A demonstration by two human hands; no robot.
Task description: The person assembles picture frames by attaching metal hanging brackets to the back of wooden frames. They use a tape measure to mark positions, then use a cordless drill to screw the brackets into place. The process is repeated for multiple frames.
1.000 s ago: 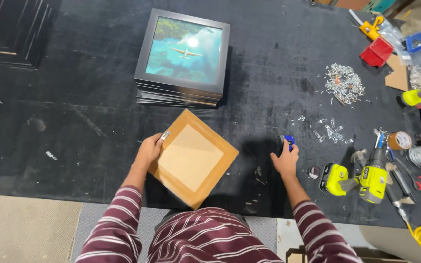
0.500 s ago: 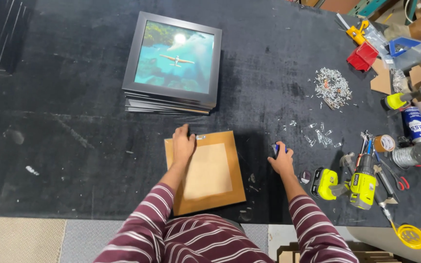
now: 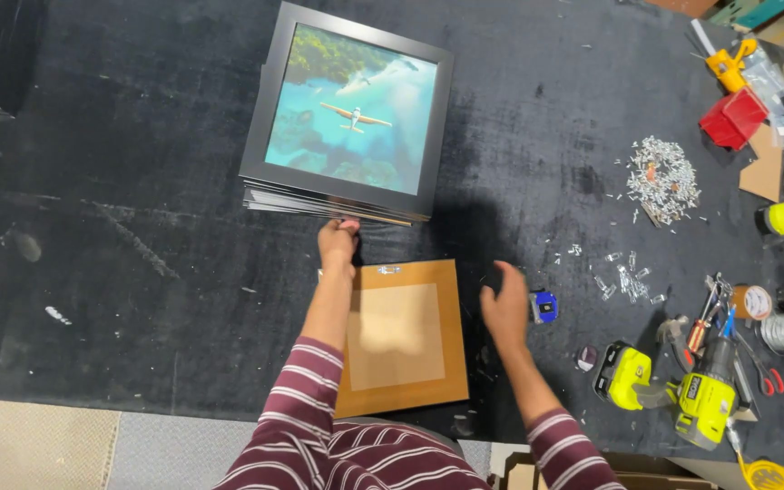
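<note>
Reaching toward twelve o'clock, the left hand [image 3: 338, 241] has its fingers curled on the near edge of the stack of black frames [image 3: 348, 111], at the lower frames of the pile; how firmly it grips cannot be told. The top frame shows an aerial print of a small plane over blue water, and the stack sits slightly turned, its near edge running from nine to about four o'clock. Just below the stack, at six o'clock from it, a brown backing board [image 3: 403, 334] lies flat on the dark work mat [image 3: 138, 227], its long axis running twelve to six, a small metal hanger at its top edge. The left forearm crosses the board's left side and hides it. The right hand [image 3: 505, 308] hovers open and empty, fingers loosely spread, beside the board's right edge. At three o'clock from it sits a small blue tape measure [image 3: 543, 307]. Farther right lie scattered staples [image 3: 662, 178], a yellow-green drill [image 3: 710, 404] and a red box [image 3: 734, 118]. Tools at the right edge are cut off
</note>
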